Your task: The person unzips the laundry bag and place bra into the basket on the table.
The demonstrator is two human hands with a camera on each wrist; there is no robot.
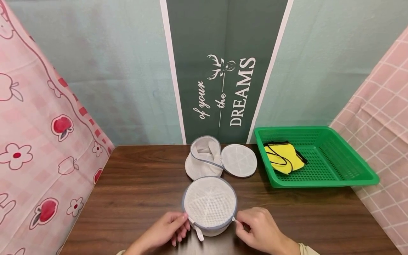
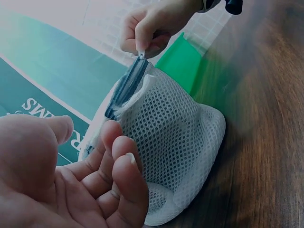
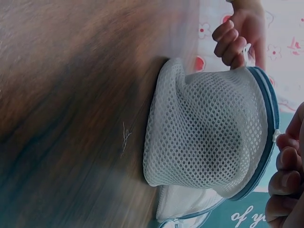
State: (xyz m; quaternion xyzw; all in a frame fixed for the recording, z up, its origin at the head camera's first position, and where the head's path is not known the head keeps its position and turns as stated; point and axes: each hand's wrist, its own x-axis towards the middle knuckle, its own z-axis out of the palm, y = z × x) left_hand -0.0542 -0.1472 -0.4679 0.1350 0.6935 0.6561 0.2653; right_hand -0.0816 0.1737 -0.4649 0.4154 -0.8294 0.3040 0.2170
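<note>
A round white mesh laundry bag [image 1: 210,202] with a grey-blue zipped rim stands upright on the table, its lid on top. My left hand [image 1: 170,226] holds its rim at the left, beside a hanging white fabric tab [image 1: 199,233]. At the right of the rim, my right hand [image 1: 259,228] pinches the small zipper pull [image 3: 276,135] between thumb and curled forefinger. In the left wrist view the zipper [image 2: 128,88] runs towards that right hand. Behind stands a second mesh bag [image 1: 202,166], with its round lid [image 1: 239,160] laid open to the right.
A green plastic basket [image 1: 322,184] at the back right contains a yellow pouch [image 1: 285,157] with black cords. Loose threads [image 3: 126,137] lie on the brown wooden table [image 1: 134,191]. Patterned cloths hang along the back and both sides.
</note>
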